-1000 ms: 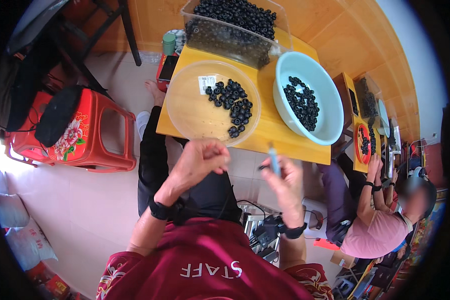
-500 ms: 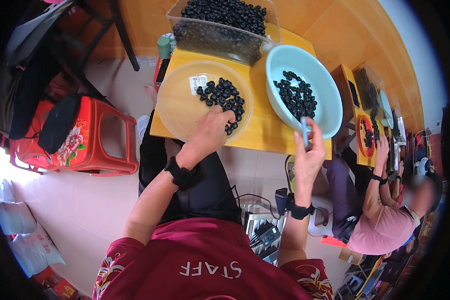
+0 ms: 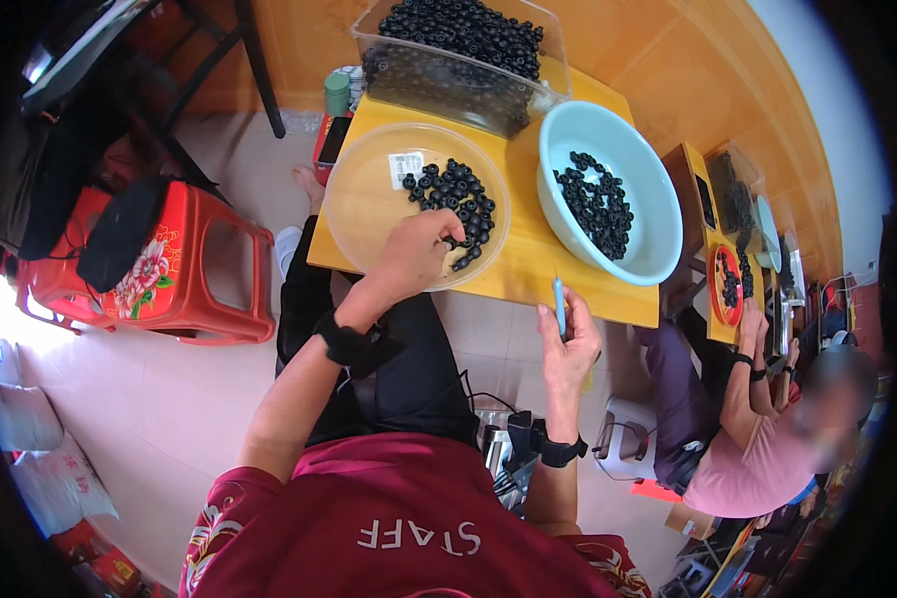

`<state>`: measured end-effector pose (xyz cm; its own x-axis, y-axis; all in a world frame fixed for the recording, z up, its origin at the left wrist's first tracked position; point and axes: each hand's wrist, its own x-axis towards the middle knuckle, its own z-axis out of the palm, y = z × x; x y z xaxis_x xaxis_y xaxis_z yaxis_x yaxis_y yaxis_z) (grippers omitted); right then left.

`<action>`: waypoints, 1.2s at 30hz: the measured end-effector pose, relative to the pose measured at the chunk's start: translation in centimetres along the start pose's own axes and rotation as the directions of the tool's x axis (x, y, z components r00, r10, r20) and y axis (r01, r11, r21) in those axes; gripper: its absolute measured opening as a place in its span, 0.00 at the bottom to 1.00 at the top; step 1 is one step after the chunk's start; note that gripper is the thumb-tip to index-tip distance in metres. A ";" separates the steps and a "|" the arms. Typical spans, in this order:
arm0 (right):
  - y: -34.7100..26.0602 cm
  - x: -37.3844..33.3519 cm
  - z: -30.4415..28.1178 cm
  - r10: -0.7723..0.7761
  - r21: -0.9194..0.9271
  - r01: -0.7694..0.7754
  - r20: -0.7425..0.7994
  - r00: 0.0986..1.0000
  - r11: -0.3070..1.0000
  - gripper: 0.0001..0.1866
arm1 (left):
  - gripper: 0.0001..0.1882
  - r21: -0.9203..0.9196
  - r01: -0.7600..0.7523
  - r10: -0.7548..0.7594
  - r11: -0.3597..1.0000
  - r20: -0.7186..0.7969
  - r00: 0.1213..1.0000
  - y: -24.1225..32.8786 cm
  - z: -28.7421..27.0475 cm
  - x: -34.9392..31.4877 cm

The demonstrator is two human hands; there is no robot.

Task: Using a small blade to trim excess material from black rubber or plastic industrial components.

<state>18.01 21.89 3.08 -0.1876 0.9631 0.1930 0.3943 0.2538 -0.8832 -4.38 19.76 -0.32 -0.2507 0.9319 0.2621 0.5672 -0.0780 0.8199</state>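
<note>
The left hand [image 3: 421,249] is over the near part of the shallow clear tray [image 3: 359,214], and its fingertips bend down among the black round pieces [image 3: 453,186]. The thumb and forefinger look close together, but I cannot tell whether this grip has hold of a piece, because the fingers hide the place. The right hand [image 3: 570,347] is by the near edge of the yellow counter [image 3: 528,239], its grip closed in a pinch around a slim blue tool [image 3: 559,309]. The tool points away from the body and touches no piece.

In my judgement, the step in hand is the picking of a piece from the tray, with the tool held ready. The next move seems to call for a sure fingertip hold on only one piece, since such round pieces may roll. Other black pieces [image 3: 593,207] lie in the light blue basin [image 3: 656,214], right of the tray and apart from it.
</note>
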 end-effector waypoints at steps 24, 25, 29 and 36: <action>-6.4 -2.8 3.2 -0.363 -0.080 0.477 0.543 0.757 0.875 0.12 | 0.09 -0.951 0.231 -0.239 -0.207 0.278 0.930 2.0 -2.3 -10.8; -6.5 -2.8 3.2 -0.362 -0.083 0.477 0.542 0.759 0.875 0.12 | 0.09 -0.949 0.239 -0.246 -0.207 0.287 0.926 2.1 -2.3 -10.8; -6.5 -2.8 3.1 -0.360 -0.093 0.479 0.542 0.760 0.873 0.12 | 0.09 -0.951 0.248 -0.261 -0.184 0.290 0.921 2.3 -2.4 -10.8; -6.2 -2.8 2.9 -0.354 -0.102 0.480 0.547 0.759 0.871 0.12 | 0.08 -0.951 0.267 -0.273 -0.157 0.302 0.913 2.2 -2.5 -10.7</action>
<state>13.43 17.34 6.78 -0.7740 0.5918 0.2252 0.3452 0.6926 -0.6333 -2.41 8.69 -0.06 -0.1471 0.9794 -0.1383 -0.9020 -0.0754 0.4251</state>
